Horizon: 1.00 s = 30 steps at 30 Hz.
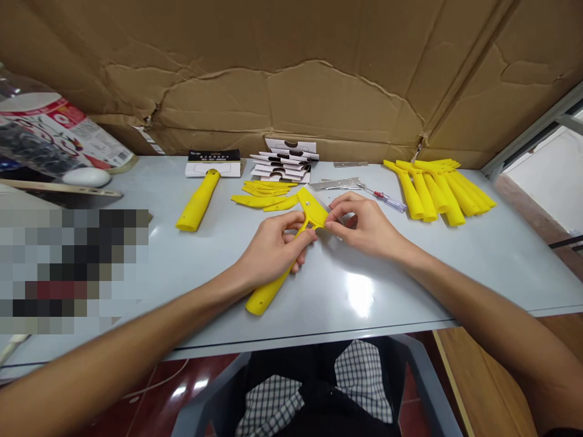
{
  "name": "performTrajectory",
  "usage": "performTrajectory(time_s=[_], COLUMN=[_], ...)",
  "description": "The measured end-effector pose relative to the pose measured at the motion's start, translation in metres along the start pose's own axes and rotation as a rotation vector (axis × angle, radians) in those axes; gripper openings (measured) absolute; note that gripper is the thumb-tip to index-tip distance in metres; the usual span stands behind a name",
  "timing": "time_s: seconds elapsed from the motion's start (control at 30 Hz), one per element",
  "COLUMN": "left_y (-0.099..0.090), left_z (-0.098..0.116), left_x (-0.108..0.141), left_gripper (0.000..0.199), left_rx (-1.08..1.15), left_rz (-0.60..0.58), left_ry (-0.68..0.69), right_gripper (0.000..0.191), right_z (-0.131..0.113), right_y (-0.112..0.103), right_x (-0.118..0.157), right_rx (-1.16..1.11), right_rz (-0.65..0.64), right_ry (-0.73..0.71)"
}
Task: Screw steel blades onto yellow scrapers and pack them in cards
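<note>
A yellow plastic scraper (268, 295) lies slantwise in my left hand (277, 246), its hollow handle end toward the table's front edge. My left fingers and thumb wrap its neck, just under the flared head. Along the head's far edge runs a thin metal blade (319, 196), and one screw shows near the top corner. My right hand (367, 226) pinches the head's right corner beside the blade; its fingertips hide what lies between them. Just beyond the head are several loose yellow cover strips (262, 200). A screwdriver (389, 201) with a clear handle lies beyond my right hand.
Several yellow scraper handles (414, 194) lie grouped at the right. Another yellow handle (197, 203) touches a black-and-white card (213, 164) at left. Folded white cards (286, 161) and metal blades (339, 184) lie at the back, before a cardboard wall (319, 97). A large bottle (68, 124) leans far left.
</note>
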<state>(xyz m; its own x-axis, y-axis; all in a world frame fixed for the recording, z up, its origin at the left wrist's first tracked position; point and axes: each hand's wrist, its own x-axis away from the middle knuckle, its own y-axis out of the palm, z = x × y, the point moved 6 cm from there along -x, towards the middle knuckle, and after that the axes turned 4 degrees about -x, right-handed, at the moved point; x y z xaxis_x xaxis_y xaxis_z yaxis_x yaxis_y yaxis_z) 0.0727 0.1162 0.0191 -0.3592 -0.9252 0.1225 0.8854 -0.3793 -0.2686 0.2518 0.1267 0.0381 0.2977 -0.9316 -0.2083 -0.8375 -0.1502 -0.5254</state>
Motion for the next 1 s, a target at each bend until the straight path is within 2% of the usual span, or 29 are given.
performTrajectory(time_s=[0.6,0.73,0.9,1.0], left_y=[0.001,0.001,-0.001,-0.01], left_z=[0.002,0.002,0.0,0.002], left_x=[0.001,0.001,0.001,0.001], left_gripper=[0.012,0.011,0.015,0.032], left_rx=[-0.002,-0.019,-0.071,-0.163], left_rz=[0.001,-0.003,-0.009,0.057], left_ry=[-0.014,-0.013,-0.045,-0.012], right_gripper=[0.002,0.01,0.023,0.029], right_z=[0.004,0.008,0.014,0.014], right_y=[0.001,0.001,-0.005,-0.007], right_x=[0.001,0.0,-0.003,-0.003], right_rx=[-0.049,-0.107,-0.333,-0.4], right_rz=[0.031,0.023,0.034,0.011], right_ry=[0.123,0.134,0.196,0.249])
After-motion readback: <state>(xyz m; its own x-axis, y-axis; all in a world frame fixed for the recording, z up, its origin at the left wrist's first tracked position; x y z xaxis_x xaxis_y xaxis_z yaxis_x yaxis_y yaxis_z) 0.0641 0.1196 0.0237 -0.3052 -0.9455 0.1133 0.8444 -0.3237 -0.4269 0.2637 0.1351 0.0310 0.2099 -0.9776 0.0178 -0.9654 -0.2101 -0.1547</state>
